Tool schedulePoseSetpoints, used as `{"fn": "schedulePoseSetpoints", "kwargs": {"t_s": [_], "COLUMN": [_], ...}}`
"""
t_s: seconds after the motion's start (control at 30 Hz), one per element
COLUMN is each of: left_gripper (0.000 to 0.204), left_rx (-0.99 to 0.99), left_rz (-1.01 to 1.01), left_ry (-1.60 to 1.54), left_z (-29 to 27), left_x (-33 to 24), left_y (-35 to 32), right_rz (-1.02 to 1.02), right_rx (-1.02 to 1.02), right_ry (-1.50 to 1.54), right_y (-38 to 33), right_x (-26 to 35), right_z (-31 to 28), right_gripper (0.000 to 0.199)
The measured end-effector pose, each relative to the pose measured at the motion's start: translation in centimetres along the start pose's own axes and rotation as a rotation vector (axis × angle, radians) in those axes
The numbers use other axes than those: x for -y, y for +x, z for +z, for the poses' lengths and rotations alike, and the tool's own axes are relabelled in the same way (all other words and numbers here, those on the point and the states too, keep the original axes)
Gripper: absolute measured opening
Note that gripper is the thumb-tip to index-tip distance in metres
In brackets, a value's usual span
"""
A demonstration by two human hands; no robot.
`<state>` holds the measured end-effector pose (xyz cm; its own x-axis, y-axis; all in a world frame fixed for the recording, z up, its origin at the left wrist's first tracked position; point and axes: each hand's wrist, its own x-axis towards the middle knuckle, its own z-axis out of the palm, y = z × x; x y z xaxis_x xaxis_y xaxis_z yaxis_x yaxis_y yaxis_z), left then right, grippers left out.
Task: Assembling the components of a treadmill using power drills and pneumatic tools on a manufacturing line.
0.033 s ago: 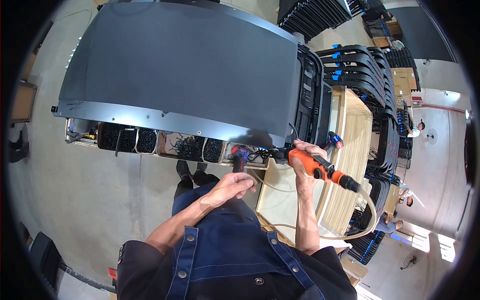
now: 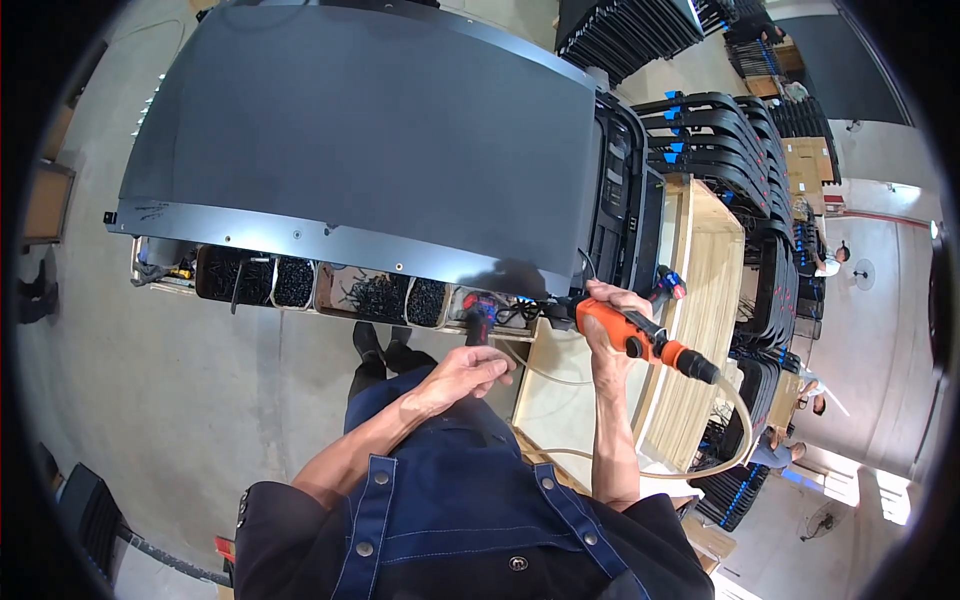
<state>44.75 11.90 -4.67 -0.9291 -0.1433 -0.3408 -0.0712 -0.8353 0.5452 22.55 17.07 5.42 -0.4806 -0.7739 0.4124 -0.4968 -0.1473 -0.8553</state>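
Observation:
My right hand point(image 2: 607, 335) is wrapped around an orange air screwdriver point(image 2: 622, 334). A pale hose point(image 2: 745, 425) curves away from its black rear fitting. Its dark front end points left, at the near right corner of a large dark grey panel point(image 2: 370, 130); shadow hides whether the tip touches. My left hand point(image 2: 467, 376) hovers in front of the panel's near edge, fingers curled and thumb against them. Whatever it holds, if anything, is hidden. Just beyond it, a red-and-black cordless driver point(image 2: 480, 312) rests with its handle toward me.
Open bins of black screws point(image 2: 376, 292) line up under the panel's near edge. Right of the panel are a wooden crate point(image 2: 705, 340), a second cordless driver point(image 2: 667, 284) and stacked black frames point(image 2: 715, 135). Other people point(image 2: 778, 450) are far off at the right.

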Motion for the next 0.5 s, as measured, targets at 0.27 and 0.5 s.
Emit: {"fn": "schedulePoseSetpoints", "kwargs": {"t_s": [0.27,0.5], "left_gripper": [0.028,0.026], "left_rx": [-0.113,-0.170], "left_rz": [0.098,0.179], "left_ry": [-0.095,-0.389], "left_z": [0.6,0.6], "left_x": [0.0,-0.6], "left_y": [-0.6,0.6], "right_rz": [0.090,0.260], "right_rx": [0.011,-0.066], "right_ry": [0.141,0.246], "right_y": [0.2,1.3], "right_x": [0.3,4.0], "right_z": [0.0,-1.0], "right_gripper": [0.038,0.050]}}
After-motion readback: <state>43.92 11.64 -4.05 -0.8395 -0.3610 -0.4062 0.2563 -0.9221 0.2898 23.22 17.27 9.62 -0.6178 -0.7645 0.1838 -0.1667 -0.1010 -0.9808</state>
